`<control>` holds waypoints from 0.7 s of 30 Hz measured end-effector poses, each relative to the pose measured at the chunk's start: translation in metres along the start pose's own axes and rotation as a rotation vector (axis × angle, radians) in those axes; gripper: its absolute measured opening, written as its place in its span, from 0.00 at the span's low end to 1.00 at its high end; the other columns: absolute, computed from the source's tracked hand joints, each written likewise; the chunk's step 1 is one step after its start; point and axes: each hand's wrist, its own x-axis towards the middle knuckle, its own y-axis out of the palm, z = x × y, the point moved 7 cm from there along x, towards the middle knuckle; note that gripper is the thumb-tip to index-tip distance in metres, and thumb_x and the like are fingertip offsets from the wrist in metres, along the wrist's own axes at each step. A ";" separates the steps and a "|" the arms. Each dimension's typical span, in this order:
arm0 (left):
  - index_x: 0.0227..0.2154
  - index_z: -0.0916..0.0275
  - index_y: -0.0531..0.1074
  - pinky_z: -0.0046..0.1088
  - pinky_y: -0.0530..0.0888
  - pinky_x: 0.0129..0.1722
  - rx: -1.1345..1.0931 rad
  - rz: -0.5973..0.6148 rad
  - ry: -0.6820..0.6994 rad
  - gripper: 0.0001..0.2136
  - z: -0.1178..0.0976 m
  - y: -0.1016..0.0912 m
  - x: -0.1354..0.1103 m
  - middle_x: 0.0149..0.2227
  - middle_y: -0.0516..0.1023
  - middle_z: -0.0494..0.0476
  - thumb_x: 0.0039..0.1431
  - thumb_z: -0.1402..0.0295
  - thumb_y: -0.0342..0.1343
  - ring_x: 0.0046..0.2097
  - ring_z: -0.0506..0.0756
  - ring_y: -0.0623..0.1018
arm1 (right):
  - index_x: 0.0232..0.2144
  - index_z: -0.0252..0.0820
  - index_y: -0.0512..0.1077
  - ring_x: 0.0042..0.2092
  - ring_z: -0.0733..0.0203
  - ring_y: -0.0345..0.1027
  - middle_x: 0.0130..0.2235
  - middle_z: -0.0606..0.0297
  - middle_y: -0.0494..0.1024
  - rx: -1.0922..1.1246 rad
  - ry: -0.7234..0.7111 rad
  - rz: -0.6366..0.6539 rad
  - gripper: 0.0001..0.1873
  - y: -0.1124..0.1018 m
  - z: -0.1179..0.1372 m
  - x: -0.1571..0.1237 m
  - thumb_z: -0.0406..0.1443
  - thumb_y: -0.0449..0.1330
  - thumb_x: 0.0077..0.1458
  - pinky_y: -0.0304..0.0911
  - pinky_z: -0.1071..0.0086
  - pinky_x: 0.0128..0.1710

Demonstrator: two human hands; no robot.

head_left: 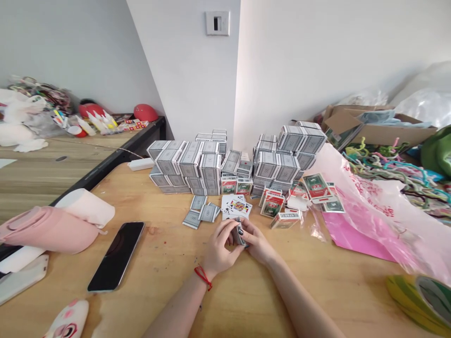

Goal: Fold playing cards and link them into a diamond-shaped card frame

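Note:
Both of my hands are closed around a small deck of playing cards (240,237) just above the wooden table. My left hand (222,246), with a red string at the wrist, grips it from the left. Dark nails show on my right hand (259,244), which holds it from the other side; much of the deck is hidden by fingers. Just beyond lie face-up playing cards (237,206), a jack-like picture card among them. To their left, several grey-backed cards (200,212) lie face down. Red-and-green card boxes (272,203) stand at the right.
Stacked grey card packs (190,162) line the back, with another pile (287,152) to the right. A phone (117,257) and a pink roll (49,230) lie left. Pink plastic wrapping (369,206) and yellow-green tape (410,300) occupy the right side.

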 end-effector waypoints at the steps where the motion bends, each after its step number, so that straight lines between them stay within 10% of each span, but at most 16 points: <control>1: 0.50 0.61 0.60 0.35 0.72 0.43 0.003 -0.004 0.001 0.23 0.000 0.000 0.000 0.47 0.66 0.63 0.49 0.71 0.55 0.47 0.57 0.70 | 0.40 0.43 0.68 0.32 0.62 0.64 0.33 0.65 0.70 0.003 0.005 0.005 0.22 0.000 -0.001 0.000 0.43 0.65 0.41 0.60 0.69 0.34; 21: 0.53 0.58 0.58 0.36 0.72 0.45 0.074 -0.054 0.177 0.26 -0.007 -0.002 -0.004 0.48 0.65 0.63 0.49 0.71 0.56 0.49 0.58 0.69 | 0.42 0.41 0.68 0.37 0.59 0.67 0.36 0.62 0.73 0.020 0.075 0.040 0.24 -0.004 -0.006 0.000 0.40 0.66 0.41 0.60 0.66 0.40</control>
